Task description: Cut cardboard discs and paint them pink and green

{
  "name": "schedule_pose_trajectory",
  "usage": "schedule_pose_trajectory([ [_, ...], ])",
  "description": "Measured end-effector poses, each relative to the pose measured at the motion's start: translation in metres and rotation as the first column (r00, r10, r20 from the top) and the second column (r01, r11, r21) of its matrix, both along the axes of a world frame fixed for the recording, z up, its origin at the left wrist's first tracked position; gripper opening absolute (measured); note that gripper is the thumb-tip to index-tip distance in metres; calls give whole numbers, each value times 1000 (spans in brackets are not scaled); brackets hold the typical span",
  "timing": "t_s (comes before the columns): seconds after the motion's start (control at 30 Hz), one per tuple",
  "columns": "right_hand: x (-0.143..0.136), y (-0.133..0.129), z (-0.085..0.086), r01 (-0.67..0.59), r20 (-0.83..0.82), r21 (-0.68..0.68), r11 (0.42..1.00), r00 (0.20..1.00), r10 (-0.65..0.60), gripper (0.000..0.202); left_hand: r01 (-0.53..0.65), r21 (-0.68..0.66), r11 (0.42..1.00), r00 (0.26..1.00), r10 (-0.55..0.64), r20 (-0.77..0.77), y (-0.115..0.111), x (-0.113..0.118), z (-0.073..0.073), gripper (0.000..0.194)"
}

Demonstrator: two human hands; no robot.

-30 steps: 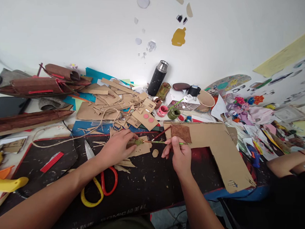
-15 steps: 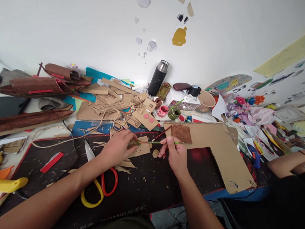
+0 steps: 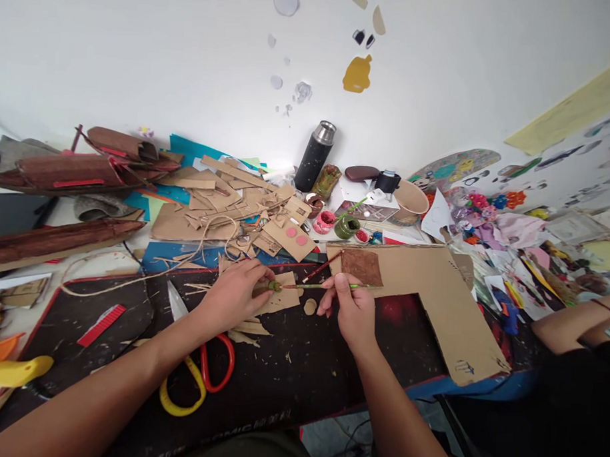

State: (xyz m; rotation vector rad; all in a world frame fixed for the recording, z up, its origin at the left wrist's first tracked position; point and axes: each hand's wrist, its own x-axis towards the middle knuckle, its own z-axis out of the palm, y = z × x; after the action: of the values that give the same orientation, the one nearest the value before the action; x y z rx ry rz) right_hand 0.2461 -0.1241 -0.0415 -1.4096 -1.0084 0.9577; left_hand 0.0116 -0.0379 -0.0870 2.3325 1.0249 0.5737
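My right hand (image 3: 351,310) pinches a thin green paintbrush (image 3: 328,285), its tip pointing left. Between the fingertips of my left hand (image 3: 240,289) is a small green-painted piece (image 3: 273,285), which the brush tip meets or nearly meets. Beneath that piece lies a scrap of cardboard (image 3: 285,298), with a small round cardboard disc (image 3: 310,307) to its right. A dark red brush (image 3: 324,266) rests beside a brown-painted square (image 3: 361,266). Open jars of green paint (image 3: 347,226) and pink paint (image 3: 324,221) stand behind my hands.
Scissors (image 3: 202,375) lie beside my left forearm. Cardboard scraps (image 3: 226,199) and a black flask (image 3: 314,159) are at the back. A large cardboard sheet (image 3: 447,313) covers the right side. Brown boat-like models (image 3: 67,170) sit at left; another person's arm (image 3: 572,321) is at right.
The whole view has shifted very slightly. Both hands keep nearly the same positions and grips.
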Motion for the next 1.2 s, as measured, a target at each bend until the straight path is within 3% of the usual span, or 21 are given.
schedule_pose_trajectory([
  [0.17, 3, 3, 3, 76, -9, 30, 997, 997, -76, 51, 18, -34, 999, 999, -16, 32, 2, -2, -1, 19],
  [0.4, 3, -1, 5, 62, -40, 22, 998, 997, -61, 49, 19, -96, 995, 996, -11, 85, 3, -5, 5, 20],
  [0.53, 2, 0, 4, 66, -36, 15, 998, 997, -65, 50, -44, -27, 999, 999, 44, 7, -2, 0, 3, 25],
  [0.63, 2, 0, 4, 55, -34, 15, 998, 998, -55, 51, -38, 19, 999, 999, 39, -23, -3, 3, 0, 19],
  [0.93, -1, 0, 1, 7, -28, -20, 1000, 1000, -8, 52, -3, -15, 1000, 1000, 3, 10, 1, 0, 1, 14],
  [1.2, 1, 2, 1, 53, 0, 14, 998, 999, -53, 50, -9, -22, 1000, 1000, 10, 21, 1, 0, 1, 15],
])
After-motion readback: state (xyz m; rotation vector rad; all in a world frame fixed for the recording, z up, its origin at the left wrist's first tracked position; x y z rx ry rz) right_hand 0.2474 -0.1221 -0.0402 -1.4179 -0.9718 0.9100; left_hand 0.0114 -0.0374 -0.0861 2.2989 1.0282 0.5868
